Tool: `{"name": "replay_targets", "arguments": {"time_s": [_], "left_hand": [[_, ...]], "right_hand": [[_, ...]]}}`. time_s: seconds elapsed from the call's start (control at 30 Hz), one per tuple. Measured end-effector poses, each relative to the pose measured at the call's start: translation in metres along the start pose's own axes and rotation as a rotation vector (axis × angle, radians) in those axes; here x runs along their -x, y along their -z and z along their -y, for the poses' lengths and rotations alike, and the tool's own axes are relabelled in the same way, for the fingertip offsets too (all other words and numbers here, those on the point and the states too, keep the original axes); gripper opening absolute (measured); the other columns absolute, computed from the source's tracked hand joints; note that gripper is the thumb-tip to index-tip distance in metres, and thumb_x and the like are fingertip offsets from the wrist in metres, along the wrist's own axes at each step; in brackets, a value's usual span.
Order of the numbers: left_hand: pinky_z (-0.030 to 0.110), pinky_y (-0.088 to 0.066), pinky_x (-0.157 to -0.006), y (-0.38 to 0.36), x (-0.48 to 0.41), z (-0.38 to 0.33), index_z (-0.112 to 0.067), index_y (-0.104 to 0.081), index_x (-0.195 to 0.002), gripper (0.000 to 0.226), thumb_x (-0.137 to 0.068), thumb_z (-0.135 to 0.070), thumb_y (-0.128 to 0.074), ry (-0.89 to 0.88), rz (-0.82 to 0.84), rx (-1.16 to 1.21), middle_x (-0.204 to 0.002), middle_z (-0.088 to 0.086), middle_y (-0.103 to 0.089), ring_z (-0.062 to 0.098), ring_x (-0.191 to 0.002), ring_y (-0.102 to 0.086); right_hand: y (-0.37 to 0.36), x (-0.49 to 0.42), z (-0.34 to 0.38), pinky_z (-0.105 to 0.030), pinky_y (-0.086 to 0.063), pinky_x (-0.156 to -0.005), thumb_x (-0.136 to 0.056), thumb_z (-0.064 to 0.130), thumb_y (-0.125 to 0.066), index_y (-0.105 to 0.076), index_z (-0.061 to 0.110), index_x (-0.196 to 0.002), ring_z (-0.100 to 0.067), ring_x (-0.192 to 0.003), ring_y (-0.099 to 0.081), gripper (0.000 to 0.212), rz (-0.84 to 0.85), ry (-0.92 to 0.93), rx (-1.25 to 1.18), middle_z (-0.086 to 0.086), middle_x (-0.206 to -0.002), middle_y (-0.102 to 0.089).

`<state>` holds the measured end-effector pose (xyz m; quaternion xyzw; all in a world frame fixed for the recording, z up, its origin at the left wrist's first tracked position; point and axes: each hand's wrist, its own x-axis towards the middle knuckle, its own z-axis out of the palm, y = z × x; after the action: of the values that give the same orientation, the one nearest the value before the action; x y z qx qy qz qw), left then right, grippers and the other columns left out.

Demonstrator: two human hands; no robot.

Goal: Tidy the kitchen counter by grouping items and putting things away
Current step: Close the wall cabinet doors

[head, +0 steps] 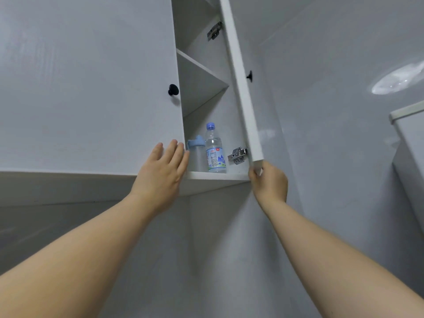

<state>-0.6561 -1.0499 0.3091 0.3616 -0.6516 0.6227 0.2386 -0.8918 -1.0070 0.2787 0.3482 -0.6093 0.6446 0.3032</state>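
We reach up to an open cupboard (206, 182).
Our flat, open left hand (160, 173) half hides a cup (195, 152) beside the bottle (214, 152) on the bottom shelf; our right hand (269, 182) grips the door (243, 88) corner.

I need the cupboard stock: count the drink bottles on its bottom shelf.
2. A clear plastic water bottle with a blue cap stands mid-shelf; a translucent bottle with a pale-blue lid stands left of it. The closed door may hide more.
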Motion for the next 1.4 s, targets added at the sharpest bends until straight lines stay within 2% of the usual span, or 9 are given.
{"name": "replay_targets", "arguments": {"time_s": [0.13,0.23,0.33,0.43,0.57,0.8,0.9,1.07,1.4], "left_hand": [[0.048,-0.012,-0.116,-0.002,0.011,0.017,0.003,-0.004,-0.149,0.069,-0.086,-0.021,-0.019,0.028,-0.094,0.021,-0.157,0.020,-0.011,0.035,-0.145,-0.009],[0.048,-0.006,-0.117,0.000,0.014,0.020,0.004,0.001,-0.148,0.068,-0.090,-0.022,-0.023,0.032,-0.051,0.040,-0.157,0.021,-0.003,0.036,-0.145,-0.003],[0.049,-0.002,-0.116,0.003,0.014,0.020,0.004,0.003,-0.148,0.067,-0.092,-0.023,-0.023,0.041,-0.016,0.043,-0.157,0.022,0.001,0.036,-0.145,0.001],[0.049,-0.002,-0.116,0.002,0.014,0.020,0.005,0.002,-0.148,0.068,-0.092,-0.024,-0.025,0.044,-0.011,0.038,-0.157,0.021,0.000,0.037,-0.144,0.001],[0.050,0.000,-0.116,0.001,0.015,0.020,0.003,0.004,-0.148,0.070,-0.092,-0.027,-0.026,0.036,-0.010,0.049,-0.157,0.022,0.002,0.038,-0.144,0.003],[0.054,0.003,-0.114,0.002,0.015,0.015,-0.006,0.011,-0.149,0.081,-0.092,-0.047,-0.029,0.031,-0.010,0.060,-0.156,0.023,0.008,0.040,-0.144,0.010],[0.056,0.004,-0.114,-0.001,0.014,0.012,-0.010,0.011,-0.150,0.082,-0.091,-0.051,-0.031,0.040,-0.022,0.080,-0.155,0.025,0.009,0.042,-0.143,0.011],[0.061,0.006,-0.110,-0.004,0.009,-0.001,-0.019,0.007,-0.151,0.083,-0.089,-0.055,-0.036,0.096,-0.027,0.140,-0.154,0.029,0.010,0.046,-0.142,0.013],[0.066,0.005,-0.108,-0.012,0.003,-0.007,-0.029,0.004,-0.150,0.079,-0.089,-0.059,-0.038,0.100,-0.039,0.048,-0.152,0.032,0.013,0.050,-0.139,0.014]], "right_hand": [[-0.009,0.011,0.012,-0.029,-0.029,-0.057,-0.090,0.023,-0.051,-0.058,0.011,-0.087,-0.031,-0.068,-0.044,0.015,-0.032,0.015,0.164,-0.011,-0.079,-0.062],[-0.009,0.014,0.012,-0.030,-0.033,-0.062,-0.090,0.021,-0.052,-0.057,0.009,-0.097,-0.033,-0.085,-0.055,0.014,-0.057,0.112,0.172,-0.010,-0.095,-0.063],[-0.011,0.023,0.014,-0.035,-0.040,-0.088,-0.087,0.018,-0.056,-0.046,0.007,-0.128,-0.029,-0.118,-0.049,0.045,0.046,0.273,0.089,-0.008,-0.130,-0.053],[-0.010,0.036,0.019,-0.036,-0.029,-0.112,-0.086,0.020,-0.057,-0.022,0.009,-0.148,-0.022,-0.139,-0.028,0.073,0.154,0.329,0.005,-0.004,-0.153,-0.029],[-0.007,0.044,0.029,-0.037,-0.021,-0.117,-0.082,0.018,-0.056,-0.015,0.024,-0.151,-0.017,-0.143,-0.019,0.081,0.228,0.368,-0.154,0.003,-0.157,-0.022],[-0.006,0.047,0.044,-0.044,-0.012,-0.119,-0.082,0.020,-0.053,0.000,0.052,-0.145,-0.009,-0.146,0.003,0.089,0.546,0.290,-0.219,0.016,-0.159,0.005],[-0.008,0.044,0.048,-0.046,-0.010,-0.119,-0.083,0.020,-0.054,0.002,0.054,-0.144,-0.009,-0.146,0.007,0.090,0.629,0.299,-0.191,0.015,-0.158,0.008],[-0.012,0.040,0.055,-0.033,-0.009,-0.118,-0.085,0.015,-0.054,-0.003,0.050,-0.146,-0.008,-0.146,0.007,0.086,0.712,0.299,-0.239,0.010,-0.159,0.008],[-0.029,0.044,0.054,-0.031,-0.012,-0.116,-0.086,0.012,-0.052,-0.010,0.050,-0.146,-0.007,-0.146,0.008,0.083,0.718,0.293,-0.269,0.013,-0.159,0.008]]}}
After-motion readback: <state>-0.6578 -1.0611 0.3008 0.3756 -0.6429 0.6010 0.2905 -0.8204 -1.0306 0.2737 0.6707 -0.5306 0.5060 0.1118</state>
